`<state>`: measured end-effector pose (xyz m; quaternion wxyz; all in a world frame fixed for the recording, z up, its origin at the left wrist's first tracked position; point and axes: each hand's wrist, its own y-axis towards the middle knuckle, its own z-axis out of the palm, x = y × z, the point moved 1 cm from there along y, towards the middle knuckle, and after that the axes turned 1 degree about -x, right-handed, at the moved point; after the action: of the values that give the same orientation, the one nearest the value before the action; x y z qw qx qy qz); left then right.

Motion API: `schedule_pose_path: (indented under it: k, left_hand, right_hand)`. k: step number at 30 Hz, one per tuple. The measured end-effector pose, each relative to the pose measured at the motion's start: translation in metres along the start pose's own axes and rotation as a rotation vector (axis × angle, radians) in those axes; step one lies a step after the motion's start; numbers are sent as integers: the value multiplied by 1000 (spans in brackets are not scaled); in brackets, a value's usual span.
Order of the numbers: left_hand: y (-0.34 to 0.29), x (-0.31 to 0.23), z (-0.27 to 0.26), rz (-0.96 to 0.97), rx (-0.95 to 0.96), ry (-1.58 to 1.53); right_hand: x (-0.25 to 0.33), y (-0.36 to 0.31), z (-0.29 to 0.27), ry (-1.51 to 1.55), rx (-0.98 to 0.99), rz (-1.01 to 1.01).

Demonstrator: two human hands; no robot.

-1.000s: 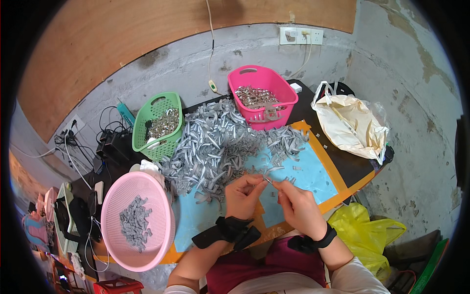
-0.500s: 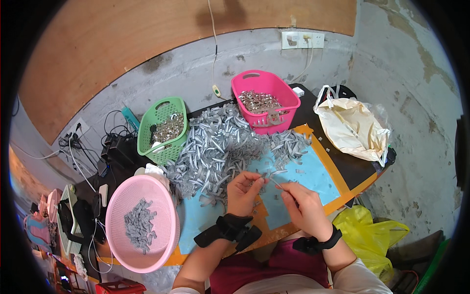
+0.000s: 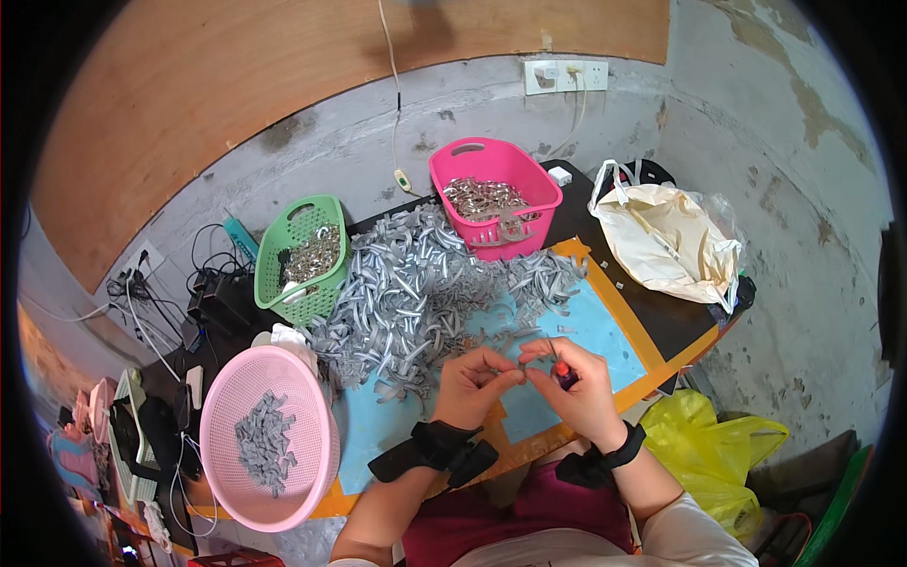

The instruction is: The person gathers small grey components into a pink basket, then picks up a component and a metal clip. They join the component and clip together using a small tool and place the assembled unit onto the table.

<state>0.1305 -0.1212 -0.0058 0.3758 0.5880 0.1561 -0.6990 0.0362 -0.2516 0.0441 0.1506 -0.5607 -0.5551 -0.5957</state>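
Over the near part of the blue work sheet (image 3: 378,439), my two hands meet fingertip to fingertip. My left hand (image 3: 475,386) is closed in a pinch of thumb and forefinger; what lies between them is too small to make out. My right hand (image 3: 588,395) is closed around a small red-handled tool (image 3: 565,374), mostly hidden by the fingers, while its thumb and forefinger reach my left fingertips. Just beyond lies a big heap of silvery grey fabric strips (image 3: 397,293), spreading right to below the pink basket.
A bright pink basket (image 3: 515,242) and a green basket (image 3: 283,231) hold shiny metal pieces. A pale pink colander (image 3: 222,472) at left holds short grey pieces. A cream bag (image 3: 666,241) lies at far right; a yellow plastic bag (image 3: 694,435) sits below the table edge.
The grey strip that was stretched between my hands no longer shows. My right hand has moved up and closer to my left, and the red-handled tool has come into sight.
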Motion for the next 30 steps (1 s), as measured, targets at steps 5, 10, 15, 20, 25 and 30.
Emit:
schedule_pose_path:
  k: [5, 10, 15, 20, 25, 30]
  left_hand:
    - [-2, 2, -2, 7, 52, 16]
    - [0, 0, -3, -66, 77, 58]
    - [1, -2, -4, -62, 131, -62]
    - [2, -3, -5, -53, 97, -84]
    - [2, 6, -10, 40, 86, -19]
    - [-2, -1, -7, -58, 43, 68]
  right_hand:
    - [-2, -1, 0, -45, 53, -65]
    - [-1, -3, 1, -92, 124, -77]
    - [-6, -4, 2, -13, 159, 36]
    - [2, -1, -4, 55, 161, 90]
    - [1, -3, -2, -63, 166, -61]
    - [-4, -4, 3, -47, 75, -84]
